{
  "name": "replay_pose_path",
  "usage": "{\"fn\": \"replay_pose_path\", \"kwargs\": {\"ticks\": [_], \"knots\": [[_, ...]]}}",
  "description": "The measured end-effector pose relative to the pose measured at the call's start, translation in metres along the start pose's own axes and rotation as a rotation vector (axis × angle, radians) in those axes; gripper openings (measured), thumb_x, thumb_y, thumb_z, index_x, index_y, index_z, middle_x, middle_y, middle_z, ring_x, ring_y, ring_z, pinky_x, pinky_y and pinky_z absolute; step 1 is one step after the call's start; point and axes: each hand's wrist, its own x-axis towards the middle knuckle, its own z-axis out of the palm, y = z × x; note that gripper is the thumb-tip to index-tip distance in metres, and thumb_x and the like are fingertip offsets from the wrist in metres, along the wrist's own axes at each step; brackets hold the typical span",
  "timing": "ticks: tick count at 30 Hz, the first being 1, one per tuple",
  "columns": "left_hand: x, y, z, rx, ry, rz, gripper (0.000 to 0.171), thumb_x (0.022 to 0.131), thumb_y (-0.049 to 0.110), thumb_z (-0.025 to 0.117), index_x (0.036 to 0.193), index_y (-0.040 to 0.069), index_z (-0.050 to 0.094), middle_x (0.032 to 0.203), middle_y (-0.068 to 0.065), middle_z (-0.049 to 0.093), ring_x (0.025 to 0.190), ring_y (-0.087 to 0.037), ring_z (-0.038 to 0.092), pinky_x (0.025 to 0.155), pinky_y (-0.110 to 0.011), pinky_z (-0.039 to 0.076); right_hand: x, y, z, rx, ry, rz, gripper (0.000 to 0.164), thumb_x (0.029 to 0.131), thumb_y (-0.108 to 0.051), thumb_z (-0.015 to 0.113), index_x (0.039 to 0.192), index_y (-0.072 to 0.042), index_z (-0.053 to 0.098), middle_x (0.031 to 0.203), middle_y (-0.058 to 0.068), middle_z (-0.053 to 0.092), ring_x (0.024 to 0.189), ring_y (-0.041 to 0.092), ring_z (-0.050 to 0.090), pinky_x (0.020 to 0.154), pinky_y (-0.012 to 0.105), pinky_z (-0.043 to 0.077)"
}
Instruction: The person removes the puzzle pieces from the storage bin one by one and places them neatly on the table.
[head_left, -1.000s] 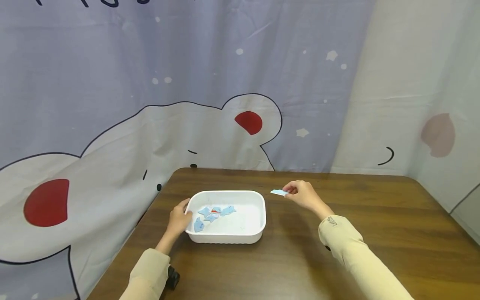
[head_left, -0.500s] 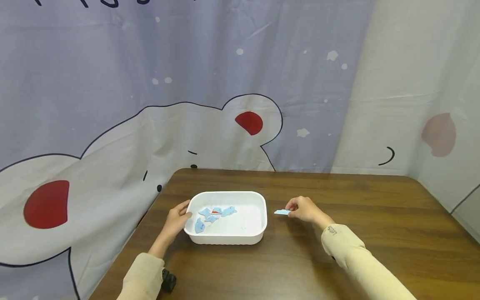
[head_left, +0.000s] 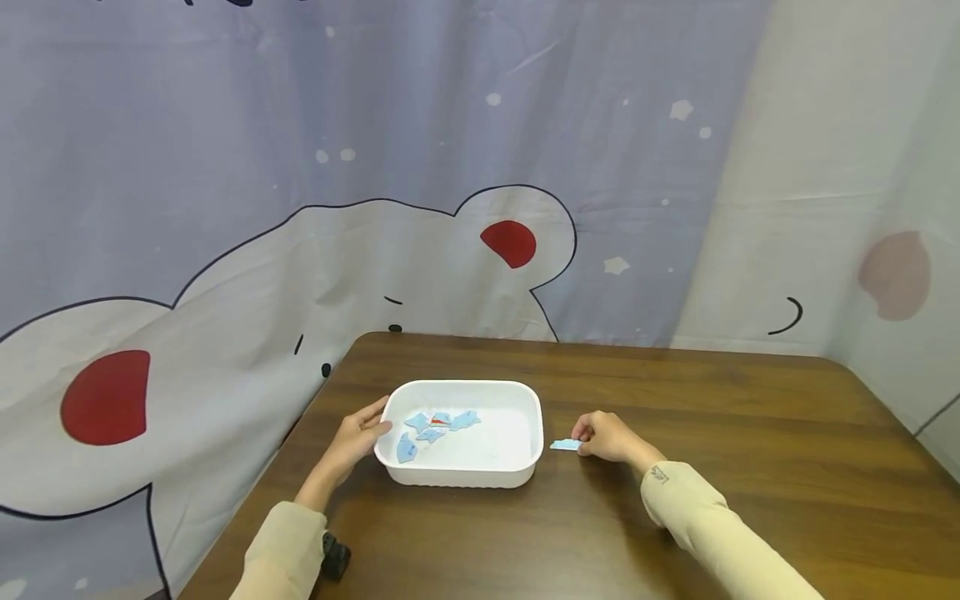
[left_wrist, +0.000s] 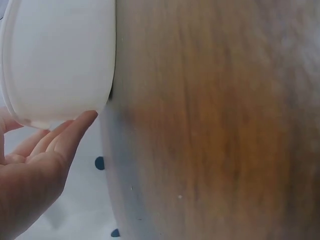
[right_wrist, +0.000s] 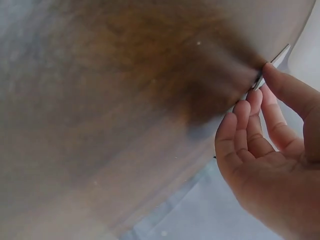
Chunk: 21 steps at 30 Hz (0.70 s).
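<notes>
A white plastic tub (head_left: 459, 477) stands on the wooden table, with several flat light blue puzzle pieces (head_left: 465, 420) lying in its left half. One piece (head_left: 441, 420) bears a red mark. My left hand (head_left: 354, 442) holds the tub's left end, thumb at the rim and fingers along the outer wall; the left wrist view shows these fingers (left_wrist: 75, 132) against the tub's side. Right of the tub, my right hand (head_left: 609, 437) pinches a thin light blue puzzle piece (head_left: 565, 445) between thumb and fingers. In the right wrist view only that piece's pale edge (right_wrist: 272, 67) shows.
The brown wooden table (head_left: 720, 433) reaches far to the right and towards me. Behind and to the left hangs a printed curtain (head_left: 420, 275). A small black object (head_left: 335, 557) sits at my left wrist.
My right hand has come down and towards me with the puzzle piece, to near the table beside the tub. The left hand stays at the tub's end. The head view has shifted slightly.
</notes>
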Motion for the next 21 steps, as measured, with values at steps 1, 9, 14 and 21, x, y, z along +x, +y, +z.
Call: {"fn": "replay_pose_path", "kwargs": {"ticks": [1,9,14,21], "knots": [[0.000,-0.001,0.000,-0.007,-0.004,-0.002,0.055,0.098,0.006,0.050,0.149,-0.002,0.034,0.144,-0.031,0.043,0.126,-0.042,0.053,0.084,-0.036,0.059,0.000,0.001,0.000,0.004,-0.001,-0.005,0.013,0.074,0.003,0.074,0.085,-0.003,0.068,0.079,0.004,0.067,0.076,0.013,0.055,0.070,0.026,0.044],[-0.001,0.000,-0.001,-0.036,-0.018,-0.012,0.055,0.099,0.006,0.050,0.150,-0.001,0.031,0.147,-0.030,0.040,0.130,-0.043,0.049,0.089,-0.041,0.057,-0.002,0.002,-0.009,0.060,0.010,-0.040,0.019,0.081,-0.003,0.072,0.098,0.005,0.068,0.088,0.011,0.069,0.082,0.018,0.062,0.072,0.028,0.051],[-0.003,0.002,-0.001,-0.040,-0.029,-0.021,0.056,0.100,0.007,0.048,0.151,-0.002,0.028,0.148,-0.030,0.037,0.131,-0.044,0.048,0.091,-0.042,0.056,0.004,-0.011,-0.015,0.103,0.114,-0.076,0.020,0.087,-0.006,0.066,0.103,0.007,0.067,0.089,0.013,0.070,0.082,0.018,0.062,0.071,0.026,0.051],[-0.004,0.003,0.002,-0.065,-0.030,-0.034,0.058,0.100,0.007,0.049,0.152,-0.001,0.026,0.149,-0.030,0.036,0.131,-0.042,0.047,0.092,-0.041,0.056,0.016,-0.048,-0.025,0.123,0.162,-0.132,0.022,0.092,-0.012,0.062,0.107,0.002,0.068,0.100,0.016,0.072,0.094,0.026,0.066,0.084,0.038,0.054]]}}
